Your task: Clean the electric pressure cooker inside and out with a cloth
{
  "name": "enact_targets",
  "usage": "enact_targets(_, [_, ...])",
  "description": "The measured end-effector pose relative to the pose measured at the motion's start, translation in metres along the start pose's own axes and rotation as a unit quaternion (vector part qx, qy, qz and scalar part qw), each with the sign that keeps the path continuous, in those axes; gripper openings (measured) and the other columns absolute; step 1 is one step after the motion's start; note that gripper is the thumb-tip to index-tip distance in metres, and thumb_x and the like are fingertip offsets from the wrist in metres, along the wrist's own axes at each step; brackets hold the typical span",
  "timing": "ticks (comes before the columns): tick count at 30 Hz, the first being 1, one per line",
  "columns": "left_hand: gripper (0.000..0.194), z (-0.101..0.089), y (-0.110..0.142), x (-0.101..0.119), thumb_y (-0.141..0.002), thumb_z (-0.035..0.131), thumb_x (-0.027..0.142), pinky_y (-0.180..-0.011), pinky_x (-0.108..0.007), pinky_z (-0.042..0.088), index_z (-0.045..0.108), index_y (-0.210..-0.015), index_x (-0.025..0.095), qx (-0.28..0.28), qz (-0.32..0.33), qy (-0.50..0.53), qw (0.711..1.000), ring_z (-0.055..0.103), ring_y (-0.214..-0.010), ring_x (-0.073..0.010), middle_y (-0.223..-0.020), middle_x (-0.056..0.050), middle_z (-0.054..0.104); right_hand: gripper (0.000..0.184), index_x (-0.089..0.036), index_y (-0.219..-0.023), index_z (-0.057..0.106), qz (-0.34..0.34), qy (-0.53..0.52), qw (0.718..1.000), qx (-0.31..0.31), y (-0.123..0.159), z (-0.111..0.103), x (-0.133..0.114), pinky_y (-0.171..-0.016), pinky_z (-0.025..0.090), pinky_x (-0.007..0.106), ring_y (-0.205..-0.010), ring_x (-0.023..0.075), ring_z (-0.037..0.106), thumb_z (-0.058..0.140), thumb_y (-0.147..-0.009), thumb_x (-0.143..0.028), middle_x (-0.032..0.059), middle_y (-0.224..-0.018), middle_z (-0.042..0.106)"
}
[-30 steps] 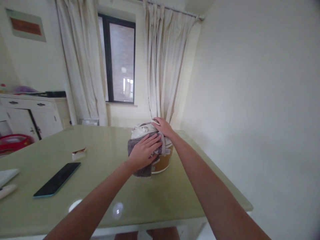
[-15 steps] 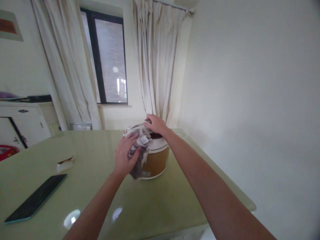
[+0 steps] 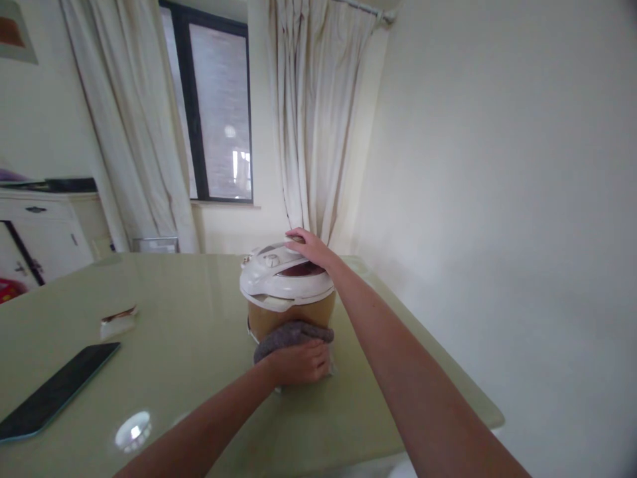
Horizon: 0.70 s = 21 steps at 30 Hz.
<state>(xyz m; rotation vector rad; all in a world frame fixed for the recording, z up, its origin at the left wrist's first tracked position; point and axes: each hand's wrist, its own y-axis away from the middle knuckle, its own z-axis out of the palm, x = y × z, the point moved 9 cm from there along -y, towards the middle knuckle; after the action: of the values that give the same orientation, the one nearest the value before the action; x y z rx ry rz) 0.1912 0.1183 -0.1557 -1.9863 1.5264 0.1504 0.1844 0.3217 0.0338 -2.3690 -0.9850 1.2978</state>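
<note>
An electric pressure cooker (image 3: 263, 315) with a white lid (image 3: 263, 279) and a gold-brown body stands upright on the pale green table (image 3: 189, 299). My left hand (image 3: 301, 362) is closed on a bunched grey cloth (image 3: 291, 333) and presses it against the lower front of the body, hiding that part. On top, my right hand (image 3: 309, 247) grips the handle of the lid, with its fingers curled over it. The lid sits on the body.
To the left on the table lie a dark tablet-like slab (image 3: 60, 388) and a small clear packet (image 3: 118, 323). A white cabinet (image 3: 50, 229) stands at the far left. Curtains (image 3: 318, 119) and a window (image 3: 221, 113) are behind, and a bare wall (image 3: 497, 199) runs along the right.
My left hand has moved the cloth from the left side of the lid down to the lower front of the body. My right hand stays on the lid handle.
</note>
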Motion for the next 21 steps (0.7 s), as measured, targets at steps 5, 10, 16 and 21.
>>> enact_targets(5, [0.044, -0.025, 0.074, -0.012, -0.101, 0.047, 0.009, -0.11, -0.026, 0.051, 0.07, -0.133, 0.027, 0.088, 0.022, 0.017, 0.996, 0.071, -0.124, -0.0158, -0.138, -0.002, 0.073, 0.033, -0.025, -0.124, 0.07, -0.012, 0.024, 1.0, -0.007, 0.0, 0.002, -0.002, -0.113, 0.044, 0.039, -0.123, 0.0212, 0.065, 0.069, -0.092, -0.034, 0.0045, -0.131, 0.072])
enact_targets(10, [0.052, -0.045, 0.101, -0.049, -0.103, 0.043, 0.009, -0.107, -0.031, 0.054, 0.061, -0.145, 0.034, 0.099, -0.099, -0.006, 0.99, 0.074, -0.118, -0.0176, -0.137, 0.003, 0.074, 0.033, -0.024, -0.124, 0.071, -0.002, 0.05, 0.999, 0.004, -0.003, 0.002, 0.001, -0.111, 0.045, 0.039, -0.122, 0.0224, 0.066, 0.07, -0.092, -0.034, 0.0043, -0.129, 0.073])
enact_targets(16, [0.017, -0.095, 0.033, -0.041, -0.1, 0.058, 0.023, -0.074, -0.035, 0.06, 0.073, -0.11, 0.02, 0.188, -0.194, 0.006, 0.963, 0.073, -0.081, -0.0207, -0.097, -0.005, 0.081, 0.032, -0.024, -0.123, 0.072, -0.004, 0.049, 0.999, 0.006, -0.003, 0.001, 0.0, -0.112, 0.045, 0.039, -0.122, 0.0216, 0.066, 0.071, -0.092, -0.035, 0.0041, -0.128, 0.074])
enact_targets(21, [0.02, -0.19, 0.011, -0.057, -0.1, 0.064, 0.031, -0.085, -0.038, 0.059, 0.069, -0.118, 0.023, 0.257, -0.276, -0.003, 0.926, 0.072, -0.092, -0.0226, -0.102, -0.006, 0.079, 0.036, -0.023, -0.124, 0.074, -0.019, 0.026, 0.999, 0.007, -0.005, 0.002, 0.002, -0.11, 0.047, 0.038, -0.12, 0.0216, 0.068, 0.074, -0.091, -0.037, 0.0066, -0.128, 0.074])
